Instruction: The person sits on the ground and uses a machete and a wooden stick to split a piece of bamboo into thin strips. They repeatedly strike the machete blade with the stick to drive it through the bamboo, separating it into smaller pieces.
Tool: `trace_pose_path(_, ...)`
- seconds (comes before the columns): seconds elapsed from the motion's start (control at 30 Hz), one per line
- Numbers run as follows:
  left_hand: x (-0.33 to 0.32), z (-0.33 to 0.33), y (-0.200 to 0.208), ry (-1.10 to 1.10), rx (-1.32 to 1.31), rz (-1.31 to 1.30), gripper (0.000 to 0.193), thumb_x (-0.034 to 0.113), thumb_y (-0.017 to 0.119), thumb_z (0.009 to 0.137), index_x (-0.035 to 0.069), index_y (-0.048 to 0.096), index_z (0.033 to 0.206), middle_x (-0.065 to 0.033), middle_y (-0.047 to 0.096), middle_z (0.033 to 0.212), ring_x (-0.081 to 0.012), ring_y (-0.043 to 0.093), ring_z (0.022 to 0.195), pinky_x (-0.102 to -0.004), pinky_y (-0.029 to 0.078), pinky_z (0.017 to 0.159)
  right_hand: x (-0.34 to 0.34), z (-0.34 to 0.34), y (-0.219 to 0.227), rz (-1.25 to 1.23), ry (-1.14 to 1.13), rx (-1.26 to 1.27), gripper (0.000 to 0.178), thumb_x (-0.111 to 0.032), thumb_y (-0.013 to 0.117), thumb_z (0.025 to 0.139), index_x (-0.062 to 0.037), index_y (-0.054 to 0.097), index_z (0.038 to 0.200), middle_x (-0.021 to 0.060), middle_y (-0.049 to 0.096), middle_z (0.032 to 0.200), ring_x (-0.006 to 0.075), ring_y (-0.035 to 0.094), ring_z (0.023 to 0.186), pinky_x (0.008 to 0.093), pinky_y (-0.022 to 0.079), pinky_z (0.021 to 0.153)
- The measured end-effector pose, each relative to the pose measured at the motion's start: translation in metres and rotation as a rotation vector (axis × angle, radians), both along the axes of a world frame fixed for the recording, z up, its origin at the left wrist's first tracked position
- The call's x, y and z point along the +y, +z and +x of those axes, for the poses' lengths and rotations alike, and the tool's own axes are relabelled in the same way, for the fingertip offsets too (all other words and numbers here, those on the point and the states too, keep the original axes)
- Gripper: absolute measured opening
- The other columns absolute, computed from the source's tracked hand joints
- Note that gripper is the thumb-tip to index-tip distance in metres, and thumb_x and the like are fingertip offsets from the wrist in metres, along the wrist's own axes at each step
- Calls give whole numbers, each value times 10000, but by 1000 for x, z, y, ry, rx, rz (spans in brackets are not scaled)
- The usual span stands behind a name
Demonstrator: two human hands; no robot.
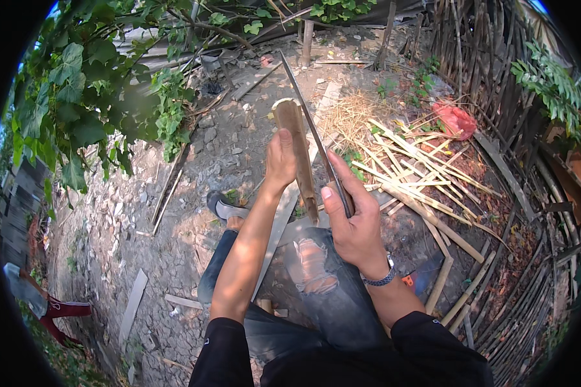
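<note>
My left hand grips a split length of bamboo, held upright and slightly tilted, with its pale cut end at the top. In my right hand is a machete with a long dark blade. Its tip points up and away to the left, and the blade runs close along the bamboo's right side. Whether the two touch, I cannot tell. My right thumb and index finger lie along the lower part of the machete; its handle is mostly hidden in the hand.
Pale bamboo strips lie piled on the right, with shavings behind them and a red plastic bag beyond. Bamboo poles lie nearer. A stick fence bounds the right, leafy branches the left. A plank runs between my legs.
</note>
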State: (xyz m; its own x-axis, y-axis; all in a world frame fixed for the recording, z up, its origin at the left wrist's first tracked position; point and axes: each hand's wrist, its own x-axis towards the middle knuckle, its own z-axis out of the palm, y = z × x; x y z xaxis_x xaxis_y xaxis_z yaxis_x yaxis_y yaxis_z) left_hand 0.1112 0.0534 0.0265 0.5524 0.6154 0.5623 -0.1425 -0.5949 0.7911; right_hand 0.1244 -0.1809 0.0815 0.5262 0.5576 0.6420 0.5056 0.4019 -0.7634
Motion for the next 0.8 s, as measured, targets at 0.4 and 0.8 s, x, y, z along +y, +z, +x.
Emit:
trace_pose_path(0.4,10,5,-16,60,67,34,912,738,188,1019,-18,695,967,-132,711,842,-246,691,799,-378,528,741,3,-8,6,-1,56,28,483,-117,571,1012,43,499,1462,262,586,1421,328,571,1338,376,448,1087)
trace_pose_path(0.8,2,2,-9,29,11,28,891,740,206,1015,-21,666,960,-149,687,816,-272,678,781,-406,514,722,5,-9,8,-16,67,11,493,-129,562,1015,54,483,1466,297,586,1399,359,567,1335,382,452,1080)
